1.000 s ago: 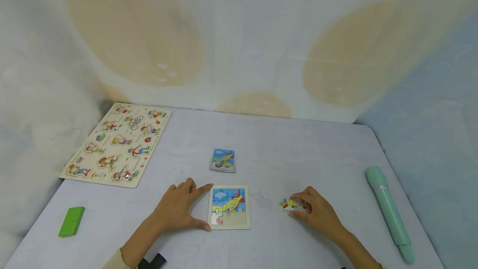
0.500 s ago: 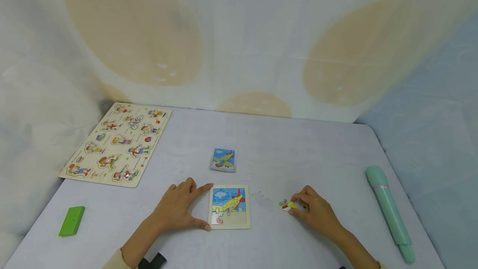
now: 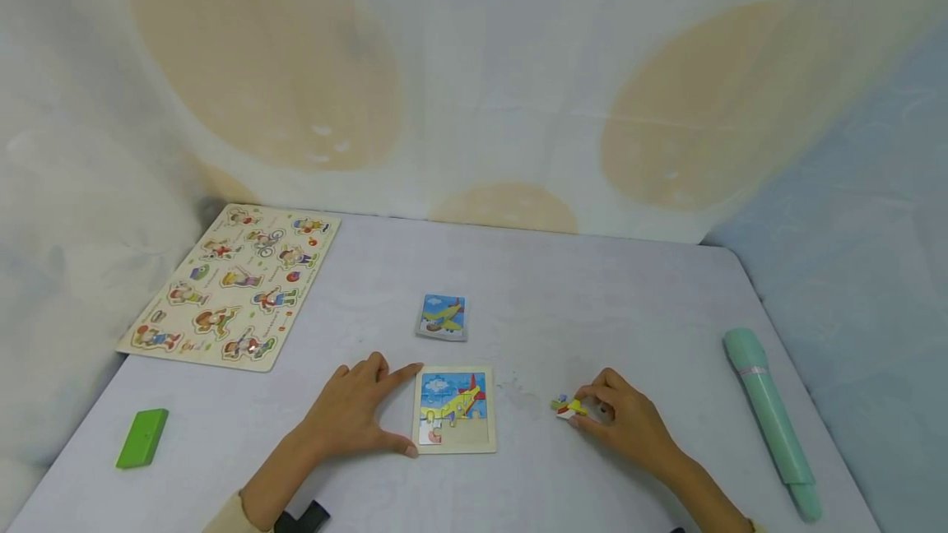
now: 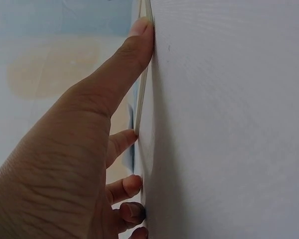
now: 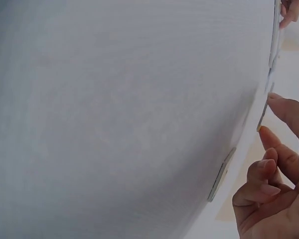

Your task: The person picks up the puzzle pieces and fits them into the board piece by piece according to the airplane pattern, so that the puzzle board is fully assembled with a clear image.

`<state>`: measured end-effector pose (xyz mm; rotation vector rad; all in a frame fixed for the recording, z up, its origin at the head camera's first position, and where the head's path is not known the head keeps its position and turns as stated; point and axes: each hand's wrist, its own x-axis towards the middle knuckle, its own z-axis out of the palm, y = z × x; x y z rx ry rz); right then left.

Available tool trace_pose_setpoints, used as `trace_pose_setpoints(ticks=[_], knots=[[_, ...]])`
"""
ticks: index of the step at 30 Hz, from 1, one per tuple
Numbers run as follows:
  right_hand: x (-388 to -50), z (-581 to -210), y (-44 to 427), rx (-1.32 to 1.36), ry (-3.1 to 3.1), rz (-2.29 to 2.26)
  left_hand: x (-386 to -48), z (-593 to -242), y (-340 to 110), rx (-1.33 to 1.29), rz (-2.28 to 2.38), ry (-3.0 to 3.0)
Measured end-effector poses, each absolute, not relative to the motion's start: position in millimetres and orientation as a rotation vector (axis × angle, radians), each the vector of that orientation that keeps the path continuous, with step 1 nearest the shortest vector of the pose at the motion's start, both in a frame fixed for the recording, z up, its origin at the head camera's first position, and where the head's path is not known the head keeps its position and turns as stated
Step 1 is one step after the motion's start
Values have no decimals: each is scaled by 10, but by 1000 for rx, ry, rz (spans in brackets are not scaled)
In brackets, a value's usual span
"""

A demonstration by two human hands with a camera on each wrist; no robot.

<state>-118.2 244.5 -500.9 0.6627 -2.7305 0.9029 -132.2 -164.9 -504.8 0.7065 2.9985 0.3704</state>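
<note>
In the head view a small square puzzle board (image 3: 474,434) lies on the table, partly filled with pieces of a yellow airplane picture; bare wood shows at its lower right. My left hand (image 3: 354,410) spreads thumb and index finger along its left side, their tips touching the two left corners. To the right of the board, my right hand (image 3: 628,418) pinches a yellow, red and white jigsaw piece (image 3: 569,410) between thumb and index finger. That piece appears edge-on in the right wrist view, above the table. Another thin flat piece (image 5: 222,174) shows near the curled fingers there.
Behind the board lies an airplane picture card or stack (image 3: 443,317). A large wooden puzzle board with figures (image 3: 230,286) occupies the back left. At the left is a green block (image 3: 142,438); a mint-green cylinder (image 3: 773,422) lies at the right edge. Cloth walls surround the table.
My right hand has shifted slightly to the left and tilted the held jigsaw piece a little. My left hand and the puzzle board stay in place.
</note>
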Motion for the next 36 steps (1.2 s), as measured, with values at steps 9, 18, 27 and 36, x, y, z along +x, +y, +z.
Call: trace_pose_setpoints(ticks=[9, 18, 27, 36], knots=[[-1197, -4983, 2417, 746, -2638, 1091, -1318, -5043, -1651, 715, 387, 3003], [-1160, -4922, 2294, 781, -2641, 1138, -1320, -5042, -1648, 714, 372, 3002], [-1153, -4901, 2084, 831, -2676, 1119, -1317, -5036, -1648, 722, 390, 3001], [-1163, -4858, 1858, 865, -2724, 1153, -1326, -5049, -1654, 722, 374, 3004]])
